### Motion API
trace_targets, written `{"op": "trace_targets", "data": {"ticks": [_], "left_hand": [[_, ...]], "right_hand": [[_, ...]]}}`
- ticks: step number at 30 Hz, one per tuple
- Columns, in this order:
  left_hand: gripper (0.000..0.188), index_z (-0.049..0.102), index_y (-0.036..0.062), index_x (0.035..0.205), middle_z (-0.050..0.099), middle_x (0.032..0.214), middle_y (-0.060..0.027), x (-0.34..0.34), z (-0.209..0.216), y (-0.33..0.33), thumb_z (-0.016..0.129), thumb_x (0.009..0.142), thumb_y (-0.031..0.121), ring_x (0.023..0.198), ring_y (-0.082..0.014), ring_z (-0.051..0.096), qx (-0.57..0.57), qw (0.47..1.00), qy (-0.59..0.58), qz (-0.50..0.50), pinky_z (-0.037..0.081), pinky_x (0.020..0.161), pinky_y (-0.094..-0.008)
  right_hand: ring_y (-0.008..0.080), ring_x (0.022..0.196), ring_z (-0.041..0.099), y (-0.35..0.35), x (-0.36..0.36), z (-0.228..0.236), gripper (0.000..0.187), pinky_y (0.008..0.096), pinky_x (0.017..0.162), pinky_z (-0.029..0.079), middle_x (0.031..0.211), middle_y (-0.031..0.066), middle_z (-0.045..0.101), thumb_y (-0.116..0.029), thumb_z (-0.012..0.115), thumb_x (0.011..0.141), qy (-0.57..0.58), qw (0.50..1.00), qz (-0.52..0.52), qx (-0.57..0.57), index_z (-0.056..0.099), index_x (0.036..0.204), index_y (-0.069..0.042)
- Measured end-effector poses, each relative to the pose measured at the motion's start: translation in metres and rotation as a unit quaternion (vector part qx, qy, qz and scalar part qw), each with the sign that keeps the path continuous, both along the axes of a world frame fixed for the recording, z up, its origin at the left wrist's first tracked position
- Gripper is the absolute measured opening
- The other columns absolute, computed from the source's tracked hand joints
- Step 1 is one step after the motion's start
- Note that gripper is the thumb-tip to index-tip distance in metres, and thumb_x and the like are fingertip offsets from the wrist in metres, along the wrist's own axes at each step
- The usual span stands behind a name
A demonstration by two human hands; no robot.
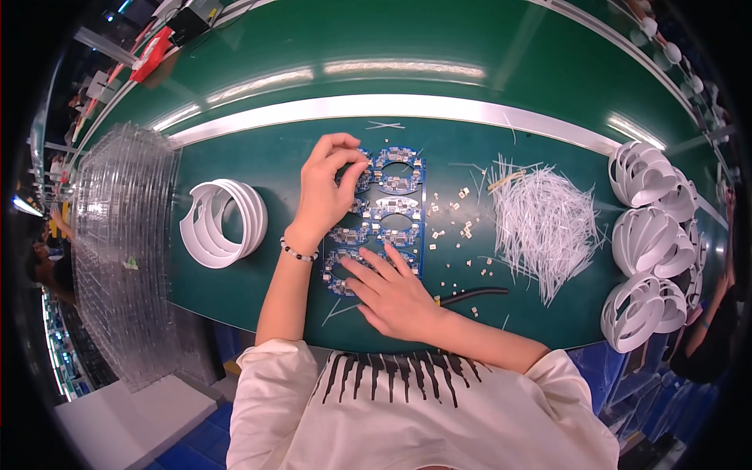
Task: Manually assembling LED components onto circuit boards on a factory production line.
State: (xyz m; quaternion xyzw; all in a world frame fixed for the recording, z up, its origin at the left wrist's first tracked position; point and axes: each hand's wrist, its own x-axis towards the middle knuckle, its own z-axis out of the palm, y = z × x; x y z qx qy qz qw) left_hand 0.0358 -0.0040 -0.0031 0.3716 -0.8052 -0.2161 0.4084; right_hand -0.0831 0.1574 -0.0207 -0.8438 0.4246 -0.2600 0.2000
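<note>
- A blue circuit board panel (389, 213) lies flat on the green work mat (258, 157), under both hands.
- The left hand (325, 192) is curled at the panel's upper left corner, thumb and fingertips pinched together there; what they pinch is too small to tell.
- The right hand (392, 291) lies open, fingers spread flat on the panel's lower edge.
- Right of that hand: black cutters (470, 295), small cut pieces (462, 227), then a pile of white strips (544, 223).
- Left of the left hand stands a stack of white rings (223, 223).

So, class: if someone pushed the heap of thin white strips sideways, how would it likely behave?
The heap of thin white strips would probably scatter, not slide whole: the strands lie loose and crisscrossed. They look light and bendy, so strays may be left behind on the green mat.
</note>
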Motion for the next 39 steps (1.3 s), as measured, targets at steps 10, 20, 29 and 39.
{"op": "trace_targets", "data": {"ticks": [10,20,29,39], "left_hand": [[0.010,0.068,0.0065,0.085,0.062,0.093,-0.0048,-0.029,-0.003,0.038,0.068,0.076,0.011,0.090,-0.0246,0.059,-0.002,0.987,-0.067,-0.145,0.042,0.096,-0.0466],[0.012,0.069,0.0023,0.084,0.063,0.091,-0.0073,0.028,-0.004,-0.001,0.069,0.073,0.003,0.089,-0.0272,0.058,0.047,0.989,-0.139,0.020,0.047,0.079,-0.0360],[0.005,0.065,0.0010,0.077,0.063,0.085,-0.0076,0.019,-0.005,0.003,0.068,0.074,0.003,0.086,-0.0280,0.058,0.004,0.989,-0.148,0.029,0.048,0.076,-0.0366],[0.009,0.067,0.0023,0.083,0.066,0.084,-0.0072,-0.004,0.004,0.028,0.068,0.075,0.000,0.078,-0.0218,0.064,-0.051,0.997,-0.045,-0.030,0.046,0.090,-0.0403]], "right_hand": [[0.0326,0.125,0.040,-0.003,0.000,-0.001,0.042,0.0541,0.107,0.024,0.134,0.0121,0.044,-0.019,0.068,0.073,-0.014,1.000,0.005,0.000,0.058,0.110,-0.002],[0.0318,0.127,0.038,-0.001,0.000,0.000,0.041,0.0540,0.108,0.023,0.137,0.0118,0.042,-0.019,0.068,0.074,-0.001,1.000,0.005,0.007,0.058,0.109,-0.002],[0.0318,0.127,0.038,0.000,-0.003,-0.001,0.041,0.0541,0.108,0.023,0.137,0.0119,0.042,-0.019,0.069,0.073,-0.002,1.000,0.002,0.004,0.058,0.109,-0.003],[0.0323,0.127,0.037,0.002,0.005,-0.005,0.041,0.0534,0.108,0.023,0.134,0.0131,0.044,-0.019,0.067,0.074,-0.007,1.000,0.005,0.001,0.058,0.110,-0.002]]}}
